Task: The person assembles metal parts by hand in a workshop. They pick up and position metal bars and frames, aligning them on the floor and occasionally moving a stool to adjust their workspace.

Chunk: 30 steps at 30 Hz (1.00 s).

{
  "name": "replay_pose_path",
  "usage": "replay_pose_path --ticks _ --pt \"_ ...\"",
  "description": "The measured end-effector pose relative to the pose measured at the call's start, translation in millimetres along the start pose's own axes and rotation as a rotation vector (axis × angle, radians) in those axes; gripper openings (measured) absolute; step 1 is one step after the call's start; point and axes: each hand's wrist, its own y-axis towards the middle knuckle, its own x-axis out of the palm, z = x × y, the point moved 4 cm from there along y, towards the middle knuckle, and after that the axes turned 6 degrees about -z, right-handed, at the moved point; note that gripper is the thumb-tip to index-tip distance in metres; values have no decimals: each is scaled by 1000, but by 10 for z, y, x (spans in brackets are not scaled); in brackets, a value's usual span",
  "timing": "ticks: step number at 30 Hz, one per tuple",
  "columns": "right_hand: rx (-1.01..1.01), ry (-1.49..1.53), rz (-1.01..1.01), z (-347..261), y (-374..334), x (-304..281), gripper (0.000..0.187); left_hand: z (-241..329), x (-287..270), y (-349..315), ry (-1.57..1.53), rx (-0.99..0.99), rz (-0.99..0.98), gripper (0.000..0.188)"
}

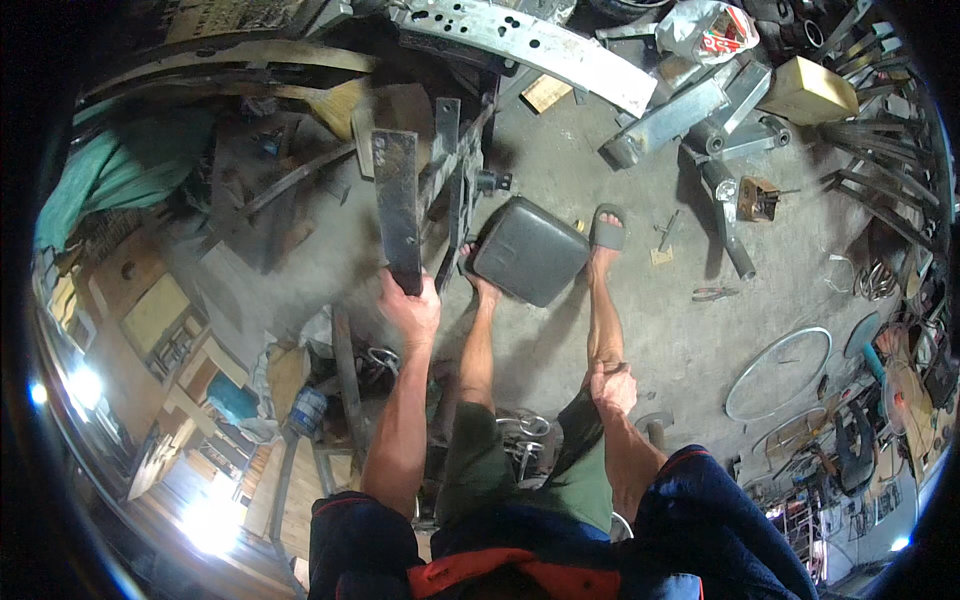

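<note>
My left hand (410,310) is wrapped round the lower end of a flat dark steel bar (397,205), which stands up away from me and has a small hole near the grip. My right hand (613,388) rests by my right knee with its fingers curled closed; what they hold, if anything, is too small to make out. Between my sandalled feet sits a black padded stool seat (532,252). Just right of the bar rises a dark metal frame (460,190) with upright plates.
A long perforated silver beam (540,45) crosses the far side. Heavy square metal tubes (670,120) and a yellowish block (812,92) lie at far right. Pliers (715,293) and a large metal ring (778,375) are on the concrete floor. Wooden pieces (175,320) crowd the left.
</note>
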Motion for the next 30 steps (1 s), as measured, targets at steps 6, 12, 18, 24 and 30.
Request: replay_pose_path --ticks 6,12,18,24,30 --pt "-175 67 448 31 -130 99 67 -19 -9 -17 -15 -31 -8 27" --pt "-171 -9 390 103 91 113 52 59 33 9 -1 10 51 29" --pt "-58 10 32 94 47 44 67 -93 42 -32 3 21 51 29" --pt "-51 26 37 44 28 6 66 -115 35 -19 -31 3 -10 32" --pt "-21 50 14 80 -27 3 69 -77 -116 187 -343 -86 -253 21"
